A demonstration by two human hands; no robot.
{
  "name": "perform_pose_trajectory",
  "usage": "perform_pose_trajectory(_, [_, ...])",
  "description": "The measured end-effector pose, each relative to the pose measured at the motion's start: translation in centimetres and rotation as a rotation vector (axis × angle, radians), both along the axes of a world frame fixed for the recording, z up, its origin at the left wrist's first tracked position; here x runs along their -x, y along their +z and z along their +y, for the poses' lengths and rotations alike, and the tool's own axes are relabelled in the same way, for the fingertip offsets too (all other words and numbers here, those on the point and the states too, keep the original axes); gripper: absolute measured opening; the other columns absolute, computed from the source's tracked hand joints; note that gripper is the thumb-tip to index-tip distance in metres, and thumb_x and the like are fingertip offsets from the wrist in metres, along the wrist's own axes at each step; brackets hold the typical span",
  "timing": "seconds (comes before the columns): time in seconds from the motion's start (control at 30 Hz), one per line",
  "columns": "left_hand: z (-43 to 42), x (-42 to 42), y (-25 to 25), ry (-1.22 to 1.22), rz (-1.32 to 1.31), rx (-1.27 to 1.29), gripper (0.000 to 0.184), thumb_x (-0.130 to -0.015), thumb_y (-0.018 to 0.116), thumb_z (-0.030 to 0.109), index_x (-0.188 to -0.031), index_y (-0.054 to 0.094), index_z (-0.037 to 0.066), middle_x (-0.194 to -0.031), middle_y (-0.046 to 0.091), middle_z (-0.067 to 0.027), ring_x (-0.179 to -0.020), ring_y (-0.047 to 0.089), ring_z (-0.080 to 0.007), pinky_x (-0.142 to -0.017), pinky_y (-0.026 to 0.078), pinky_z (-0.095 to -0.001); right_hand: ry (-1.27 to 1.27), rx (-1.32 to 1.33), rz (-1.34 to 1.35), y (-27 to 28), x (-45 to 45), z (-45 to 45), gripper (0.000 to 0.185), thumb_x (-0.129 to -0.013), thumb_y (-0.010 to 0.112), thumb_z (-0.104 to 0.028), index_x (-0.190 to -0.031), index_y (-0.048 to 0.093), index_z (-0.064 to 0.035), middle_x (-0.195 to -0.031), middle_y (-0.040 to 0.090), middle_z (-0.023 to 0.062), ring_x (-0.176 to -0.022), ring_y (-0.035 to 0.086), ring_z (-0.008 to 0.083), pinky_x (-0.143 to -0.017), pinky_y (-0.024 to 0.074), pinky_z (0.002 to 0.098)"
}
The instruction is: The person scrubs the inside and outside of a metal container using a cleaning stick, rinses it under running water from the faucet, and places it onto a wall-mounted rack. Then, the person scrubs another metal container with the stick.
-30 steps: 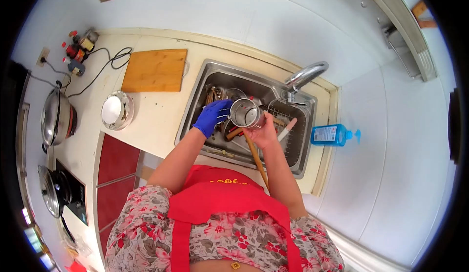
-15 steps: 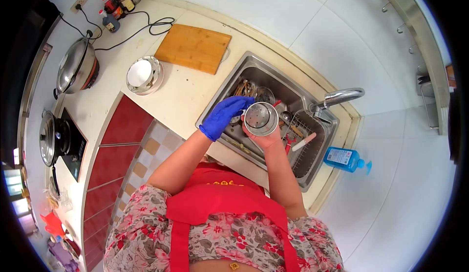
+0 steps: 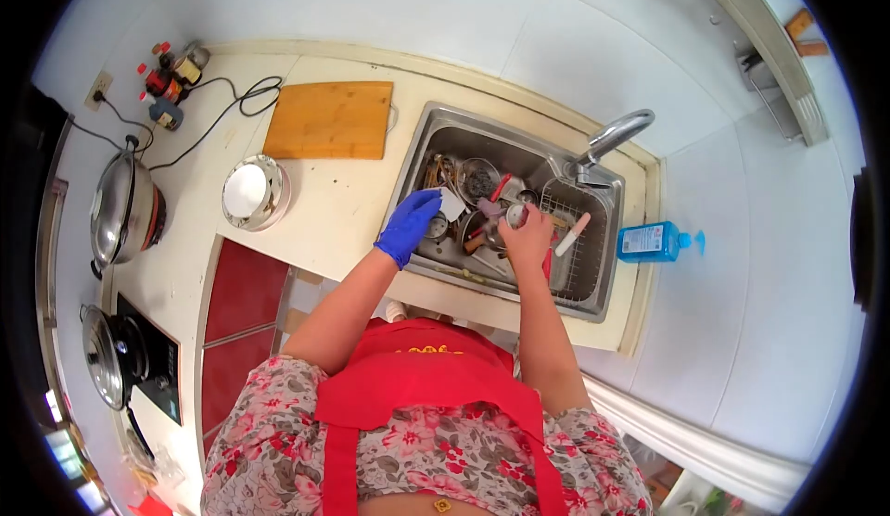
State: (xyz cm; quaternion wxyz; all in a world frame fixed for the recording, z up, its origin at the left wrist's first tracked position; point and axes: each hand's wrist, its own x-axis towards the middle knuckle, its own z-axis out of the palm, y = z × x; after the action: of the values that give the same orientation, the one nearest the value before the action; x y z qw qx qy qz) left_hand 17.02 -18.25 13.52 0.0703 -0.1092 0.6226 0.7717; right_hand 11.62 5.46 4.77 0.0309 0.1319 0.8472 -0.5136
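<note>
The right hand hides part of a small round item; the label on the blue pump bottle is too small to read.

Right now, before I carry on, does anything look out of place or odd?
Mainly the gloves: the left hand wears a blue glove, but the right hand is bare, an odd mismatch. Utensils also lie jumbled in the metal sink. I make out no spill on the countertop.
</note>
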Motion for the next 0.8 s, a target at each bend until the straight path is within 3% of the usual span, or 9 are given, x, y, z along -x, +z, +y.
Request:
perform_pose_trajectory(0.07, [-0.2,0.6,-0.8,-0.003,-0.096,0.038,0.029,-0.088,0.053,0.018,-0.113,0.055,0.004,-0.104,0.059,-0.0023,-0.098,0.052,-0.0105,-0.085,0.042,-0.0242,-0.012,-0.528,0.213,3.0,-1.1,0.7,0.049,-0.075,0.066,-0.028,-0.111,0.052,0.0026,-0.106,0.057,0.0121,-0.087,0.058,0.0244,-0.075,0.0461,0.0331])
perform_pose_trajectory(0.1, [-0.1,0.6,-2.0,-0.028,-0.063,0.011,0.030,-0.086,0.054,0.018,-0.112,0.055,0.002,-0.104,0.058,-0.0044,-0.097,0.052,-0.0119,-0.086,0.041,-0.0247,-0.023,-0.533,0.211,4.5,-1.3,0.8,0.049,-0.075,0.066,-0.028,-0.111,0.052,0.0026,-0.106,0.057,0.0121,-0.087,0.058,0.0244,-0.075,0.0461,0.0331])
perform_pose_trajectory(0.2, [0.9,0.9,-3.4,-0.074,-0.008,-0.014,0.029,-0.085,0.056,0.019,-0.108,0.058,0.001,-0.104,0.058,-0.0063,-0.097,0.053,-0.0131,-0.087,0.040,-0.0250,-0.289,0.791,-0.011,7.9,-1.3,0.7,0.033,-0.083,0.058,-0.026,-0.105,0.055,-0.0011,-0.088,0.057,0.0031,-0.078,0.054,0.0137,-0.072,0.0436,0.0289])
perform_pose_trajectory(0.27, [1.9,1.1,-2.6,-0.068,-0.020,0.012,0.028,-0.086,0.055,0.021,-0.110,0.058,0.006,-0.099,0.059,-0.0022,-0.084,0.053,-0.0086,-0.072,0.042,-0.0206,-0.176,0.938,0.037,7.4,-1.7,0.8,0.037,-0.080,0.060,-0.028,-0.106,0.054,-0.0028,-0.087,0.056,0.0046,-0.079,0.054,0.0159,-0.073,0.0431,0.0301])
perform_pose_trajectory(0.33, [2.6,1.2,-2.7,-0.085,-0.023,0.034,0.029,-0.086,0.055,0.021,-0.110,0.058,0.006,-0.098,0.059,-0.0014,-0.085,0.053,-0.0083,-0.072,0.042,-0.0210,0.124,-0.473,0.224,6.6,-2.5,0.1,0.057,-0.066,0.072,-0.027,-0.113,0.050,-0.0032,-0.097,0.054,0.0109,-0.091,0.052,0.0260,-0.075,0.0455,0.0340])
perform_pose_trajectory(0.37, [2.7,1.3,-3.3,-0.063,-0.043,0.016,0.029,-0.086,0.055,0.021,-0.111,0.057,0.006,-0.098,0.059,-0.0014,-0.085,0.053,-0.0083,-0.072,0.042,-0.0210,0.219,-0.743,0.538,5.4,-3.1,0.3,0.062,-0.060,0.074,-0.023,-0.113,0.049,-0.0042,-0.101,0.049,0.0149,-0.095,0.048,0.0316,-0.079,0.0431,0.0376])
perform_pose_trajectory(0.6, [4.1,2.3,-2.4,-0.086,-0.013,0.155,0.040,-0.080,0.063,0.021,-0.115,0.053,0.004,-0.105,0.058,-0.0089,-0.097,0.055,-0.0164,-0.085,0.041,-0.0267,0.124,0.036,0.474,8.0,-3.1,0.9,0.078,-0.055,0.080,-0.012,-0.122,0.040,-0.0026,-0.109,0.046,0.0141,-0.098,0.048,0.0275,-0.087,0.0406,0.0349])
perform_pose_trajectory(0.67, [5.2,2.4,-1.2,-0.185,0.334,0.462,0.045,-0.079,0.064,0.020,-0.119,0.051,0.004,-0.113,0.055,-0.0074,-0.100,0.053,-0.0154,-0.086,0.041,-0.0270,0.196,-0.023,0.494,9.0,-3.0,1.3,0.083,-0.054,0.081,-0.010,-0.124,0.037,-0.0013,-0.112,0.045,0.0143,-0.103,0.047,0.0265,-0.089,0.0394,0.0350])
perform_pose_trajectory(0.8, [7.3,2.6,1.5,-0.367,0.510,0.388,0.066,-0.071,0.072,0.025,-0.126,0.042,0.005,-0.122,0.046,-0.0144,-0.115,0.044,-0.0253,-0.097,0.034,-0.0335,0.364,-0.120,0.621,10.1,-2.7,1.2,0.090,-0.055,0.079,-0.006,-0.131,0.031,-0.0028,-0.119,0.045,0.0126,-0.111,0.045,0.0228,-0.095,0.0367,0.0305])
